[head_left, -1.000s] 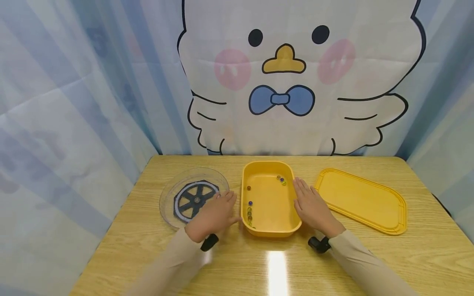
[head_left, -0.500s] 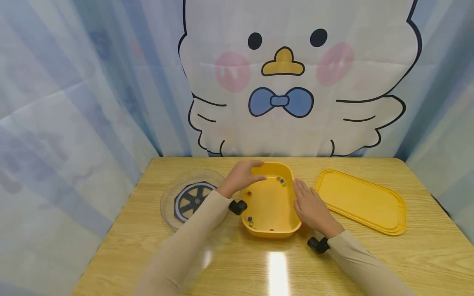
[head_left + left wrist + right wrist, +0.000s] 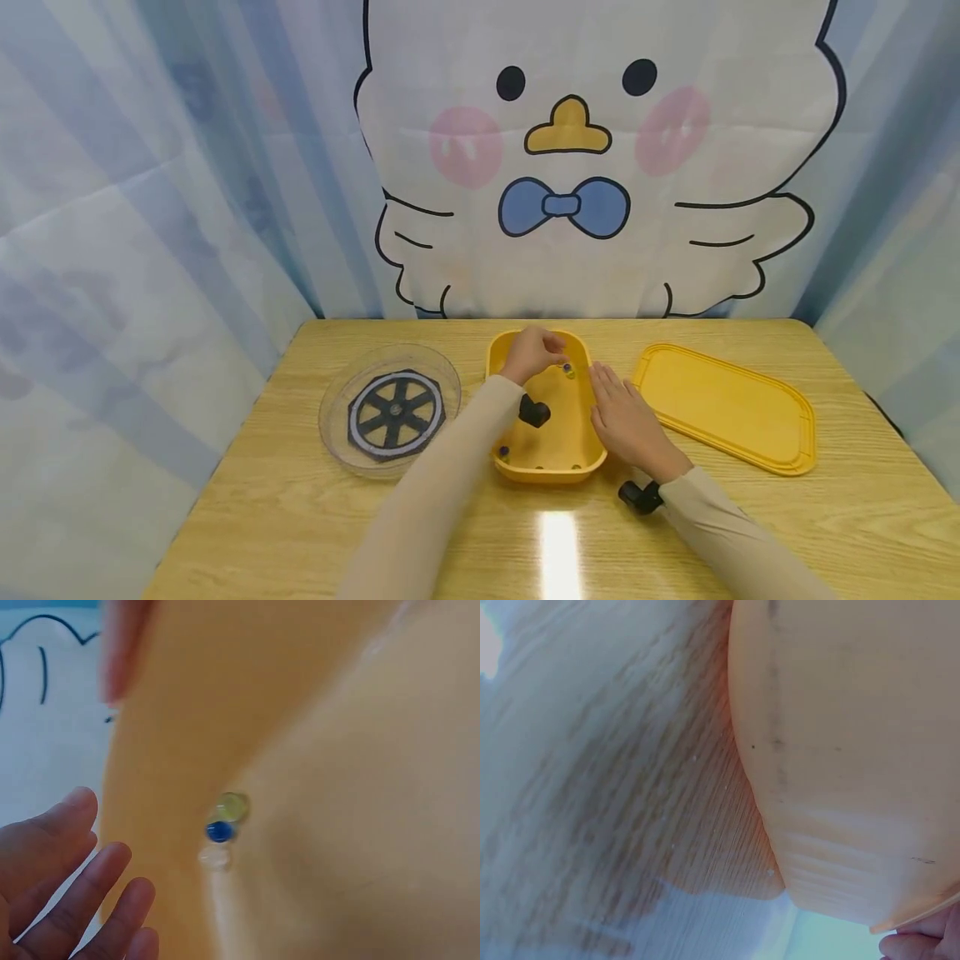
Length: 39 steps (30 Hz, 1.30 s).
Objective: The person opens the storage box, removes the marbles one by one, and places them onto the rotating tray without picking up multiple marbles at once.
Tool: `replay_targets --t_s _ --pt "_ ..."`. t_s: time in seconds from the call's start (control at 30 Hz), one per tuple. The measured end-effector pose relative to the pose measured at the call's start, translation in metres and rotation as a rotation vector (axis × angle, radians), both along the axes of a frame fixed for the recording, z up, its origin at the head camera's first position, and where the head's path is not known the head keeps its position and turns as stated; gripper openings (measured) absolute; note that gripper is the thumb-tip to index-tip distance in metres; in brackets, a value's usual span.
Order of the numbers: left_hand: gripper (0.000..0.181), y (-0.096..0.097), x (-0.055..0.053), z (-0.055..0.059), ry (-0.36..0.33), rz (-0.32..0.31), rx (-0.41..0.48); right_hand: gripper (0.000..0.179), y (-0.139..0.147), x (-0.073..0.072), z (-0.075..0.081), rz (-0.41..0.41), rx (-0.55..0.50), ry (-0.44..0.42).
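My left hand (image 3: 531, 353) reaches over the yellow plastic box (image 3: 551, 477), close to a small group of glass marbles at its far right corner. In the left wrist view a yellow-green marble (image 3: 235, 804), a blue marble (image 3: 220, 830) and a pale clear marble (image 3: 216, 859) lie against the wall. The fingers (image 3: 112, 862) are spread beside them and hold nothing. My right hand (image 3: 628, 423) lies along the box's right side, its straight fingers touching the rim. Another blue marble (image 3: 504, 451) sits at the near left corner. My left forearm hides part of the box.
Left of the box stands a clear round dish (image 3: 330, 435) with a dark spoked wheel shape (image 3: 396, 410) in it. A yellow lid (image 3: 727, 408) lies flat on the wooden table (image 3: 247, 508) to the right. A patterned curtain (image 3: 465, 267) hangs behind the table.
My left hand has moved from beside the dish, across the box's left rim, to its far right corner. Marbles at the box's near left have rolled about. My right hand stays put.
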<state>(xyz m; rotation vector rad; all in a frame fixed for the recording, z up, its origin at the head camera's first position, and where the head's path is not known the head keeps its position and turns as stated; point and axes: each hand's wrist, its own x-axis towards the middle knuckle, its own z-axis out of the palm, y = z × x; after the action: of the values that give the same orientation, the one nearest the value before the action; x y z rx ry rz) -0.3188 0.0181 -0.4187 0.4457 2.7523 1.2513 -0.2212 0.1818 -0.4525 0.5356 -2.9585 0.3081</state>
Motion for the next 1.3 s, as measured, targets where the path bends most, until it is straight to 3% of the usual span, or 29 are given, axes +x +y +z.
replay_targets --t_s 0.2,0.57,0.73,0.93,1.3 --pt "0.018 0.008 -0.003 -0.019 -0.019 0.075 -0.024 0.057 -0.002 -0.001 -0.003 0.008 0.000 0.004" --pt "0.009 0.018 -0.006 -0.032 -0.026 0.120 -0.131 0.057 -0.003 -0.001 -0.003 0.016 -0.004 0.010" --pt "0.011 0.023 -0.006 -0.037 -0.006 0.118 -0.179 0.056 -0.003 -0.001 -0.005 0.013 0.004 0.012" --pt "0.012 0.028 -0.006 -0.040 0.011 0.116 -0.173 0.056 -0.002 -0.001 -0.004 0.010 0.008 0.014" --pt "0.014 0.030 -0.005 -0.044 0.053 0.041 -0.156 0.055 0.001 -0.001 -0.005 0.000 -0.006 0.025"
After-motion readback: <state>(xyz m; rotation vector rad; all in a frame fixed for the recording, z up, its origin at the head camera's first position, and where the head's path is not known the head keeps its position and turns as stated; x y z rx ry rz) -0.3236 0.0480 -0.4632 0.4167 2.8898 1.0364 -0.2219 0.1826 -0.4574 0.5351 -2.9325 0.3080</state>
